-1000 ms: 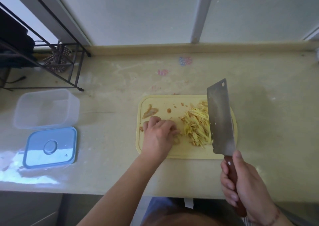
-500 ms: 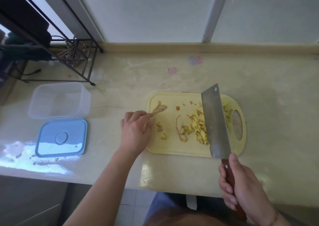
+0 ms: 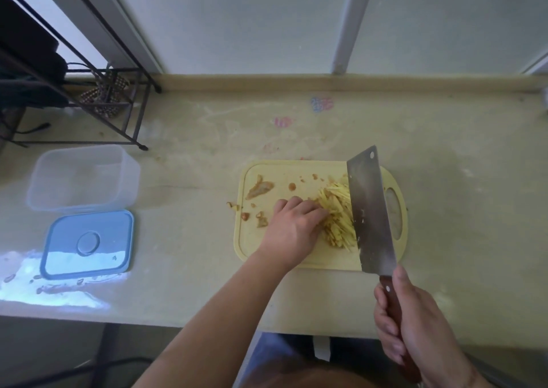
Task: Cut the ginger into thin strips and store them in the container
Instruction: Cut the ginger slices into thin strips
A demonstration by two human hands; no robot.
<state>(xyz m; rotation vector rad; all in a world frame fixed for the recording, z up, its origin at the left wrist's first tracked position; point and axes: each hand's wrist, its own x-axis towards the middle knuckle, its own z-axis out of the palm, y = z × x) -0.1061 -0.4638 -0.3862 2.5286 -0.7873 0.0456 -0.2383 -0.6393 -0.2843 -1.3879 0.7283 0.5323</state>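
A yellow board [image 3: 299, 177] lay on the table [image 3: 189, 138]. On it the left hand [image 3: 292, 224] rested palm down, its fingers [image 3: 311, 209] curled against a heap of ginger strips [image 3: 336, 212]. The right hand [image 3: 415, 328] gripped the handle of a cleaver [image 3: 370, 209], whose blade stood along the right side of the heap, touching it. Peel scraps [image 3: 259, 190] lay at the board's left end. Well to the left stood an open clear container [image 3: 83, 177], with its blue lid [image 3: 89, 245] flat just in front of it. A black wire rack [image 3: 118, 105] stood at the table's back left
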